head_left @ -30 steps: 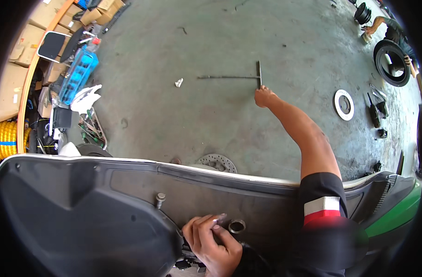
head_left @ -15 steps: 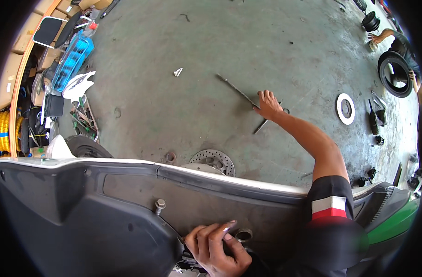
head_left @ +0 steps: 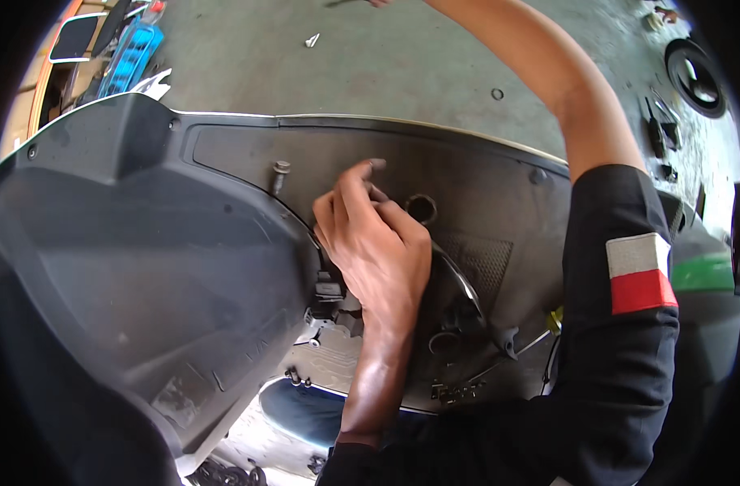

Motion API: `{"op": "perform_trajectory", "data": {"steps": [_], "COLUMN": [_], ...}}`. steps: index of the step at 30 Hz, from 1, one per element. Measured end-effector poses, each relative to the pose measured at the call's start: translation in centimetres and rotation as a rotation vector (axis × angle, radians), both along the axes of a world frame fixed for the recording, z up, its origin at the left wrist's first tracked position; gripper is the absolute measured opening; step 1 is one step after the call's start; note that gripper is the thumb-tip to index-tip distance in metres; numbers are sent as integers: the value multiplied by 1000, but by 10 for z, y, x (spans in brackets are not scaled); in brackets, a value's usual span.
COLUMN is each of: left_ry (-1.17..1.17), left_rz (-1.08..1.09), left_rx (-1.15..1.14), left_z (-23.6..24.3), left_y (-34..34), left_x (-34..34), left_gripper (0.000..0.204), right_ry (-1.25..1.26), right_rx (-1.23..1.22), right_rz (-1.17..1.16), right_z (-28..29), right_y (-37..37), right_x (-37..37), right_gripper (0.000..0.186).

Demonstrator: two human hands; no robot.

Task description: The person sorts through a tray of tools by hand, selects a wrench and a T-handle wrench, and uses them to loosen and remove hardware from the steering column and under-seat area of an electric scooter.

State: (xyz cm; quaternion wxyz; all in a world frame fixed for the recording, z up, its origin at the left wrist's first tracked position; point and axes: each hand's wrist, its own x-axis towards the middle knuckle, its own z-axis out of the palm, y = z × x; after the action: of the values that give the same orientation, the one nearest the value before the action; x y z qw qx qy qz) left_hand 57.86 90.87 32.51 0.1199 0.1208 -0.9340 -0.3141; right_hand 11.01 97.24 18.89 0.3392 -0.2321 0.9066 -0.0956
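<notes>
My left hand [head_left: 374, 243] lies over the dark footboard [head_left: 475, 162] of what looks like a scooter, fingers curled with a dark-stained fingertip. What they hold, if anything, is hidden. Left of it a hex-head bolt [head_left: 281, 170] stands on the board; just right of it sits a metal ring [head_left: 421, 209]. My right arm reaches across to the far side, so only a bit of my right hand [head_left: 380, 3] shows at the top edge. From its fingers pokes a dark rod end [head_left: 344, 2], part of a long T-handle wrench; most of it is out of view.
A large black moulded panel [head_left: 184, 235] fills the left. Beyond the footboard, the green floor holds a small ring [head_left: 497, 94] and a white scrap [head_left: 312, 40]. A blue crate [head_left: 131, 57] stands far left, a tyre [head_left: 695, 78] far right. Wires and connectors [head_left: 329, 287] lie near my left wrist.
My right hand has lifted the T-handle wrench off the floor and carried it to the top edge. The view has tipped down toward the footboard; my left hand remains near the bolt and ring.
</notes>
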Motion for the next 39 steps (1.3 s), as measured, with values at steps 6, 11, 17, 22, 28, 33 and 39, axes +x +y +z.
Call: {"op": "perform_trajectory", "data": {"steps": [6,11,17,22,28,33,39], "left_ry": [122,62,348,435,477,492,280], "left_rz": [-32,6,-71,-122,73,-124,-183], "left_rx": [-19,127,727,826,777,967,285], "left_z": [-6,-5,7,44,41,63,106], "left_y": [18,9,-38,-66,-82,-75,-60], "left_x": [7,6,20,102,166,136,106], "left_gripper": [23,20,23,19,14,14,21], "right_ry": [-152,-77,48,213,20,60,23], "right_rx": [-364,-860,-1039,-969,-1002,-1012,-1010], "right_rz": [-706,-714,-665,-833,-909,-872,-882], "right_z": [103,170,227,276,286,300,301], "right_y": [-33,-19,34,88,113,108,117], "right_x": [23,120,282,460,528,532,539], "right_gripper": [34,33,29,36,42,42,43]}}
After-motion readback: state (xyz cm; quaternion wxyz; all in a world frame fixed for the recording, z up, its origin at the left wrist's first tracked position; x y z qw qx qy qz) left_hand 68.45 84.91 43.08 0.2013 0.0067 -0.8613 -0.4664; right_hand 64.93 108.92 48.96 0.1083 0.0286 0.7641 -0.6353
